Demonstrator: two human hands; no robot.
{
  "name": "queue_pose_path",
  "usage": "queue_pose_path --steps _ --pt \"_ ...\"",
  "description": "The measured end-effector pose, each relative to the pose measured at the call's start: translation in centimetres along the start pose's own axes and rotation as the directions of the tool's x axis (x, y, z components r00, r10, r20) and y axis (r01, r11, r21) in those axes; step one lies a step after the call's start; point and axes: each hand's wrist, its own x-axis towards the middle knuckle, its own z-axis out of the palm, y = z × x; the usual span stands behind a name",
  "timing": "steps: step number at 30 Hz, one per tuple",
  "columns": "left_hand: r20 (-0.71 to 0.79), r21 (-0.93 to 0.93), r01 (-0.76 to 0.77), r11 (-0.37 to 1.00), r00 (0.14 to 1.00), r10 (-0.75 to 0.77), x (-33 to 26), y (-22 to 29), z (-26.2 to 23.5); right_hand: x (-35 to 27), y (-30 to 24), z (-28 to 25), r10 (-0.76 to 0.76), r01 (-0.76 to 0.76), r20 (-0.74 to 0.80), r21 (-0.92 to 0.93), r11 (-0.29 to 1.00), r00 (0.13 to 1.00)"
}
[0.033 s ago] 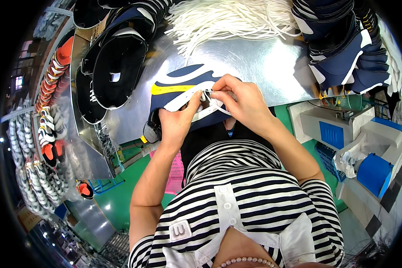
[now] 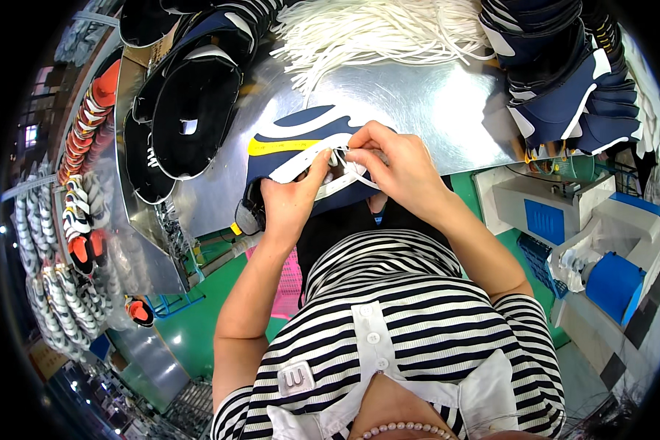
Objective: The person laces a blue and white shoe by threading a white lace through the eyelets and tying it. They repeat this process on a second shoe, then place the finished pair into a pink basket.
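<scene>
A navy shoe upper (image 2: 295, 129) with white trim and a yellow stripe lies on the shiny metal table (image 2: 447, 110), close to my chest. My left hand (image 2: 290, 204) grips its white front edge from below. My right hand (image 2: 397, 167) pinches a white lace (image 2: 342, 158) at the upper's eyelet area, fingertips nearly meeting my left thumb. Both forearms come up from my striped shirt, and the lower part of the upper is hidden under my hands.
A heap of loose white laces (image 2: 378, 31) lies at the table's far edge. Black shoe uppers (image 2: 191, 110) are stacked at the left and navy ones (image 2: 565, 81) at the right. Racks of finished shoes (image 2: 70, 220) stand far left, and a white and blue machine (image 2: 609, 253) at the right.
</scene>
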Motion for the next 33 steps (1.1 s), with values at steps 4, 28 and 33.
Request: queue_pose_path --steps 4,28,33 --pt "0.066 0.0 -0.006 1.0 0.998 0.006 0.0 -0.1 -0.2 0.6 0.7 1.1 -0.052 0.044 -0.077 -0.101 0.994 0.996" --pt "0.222 -0.163 0.408 0.899 0.902 -0.369 2.3 1.0 -1.3 3.0 3.2 2.6 -0.264 0.16 -0.223 -0.398 0.903 0.939" --pt "0.443 -0.736 0.495 0.462 0.868 -0.224 -0.5 6.3 -7.9 3.2 3.9 2.9 -0.193 0.023 -0.28 -0.515 0.857 0.94"
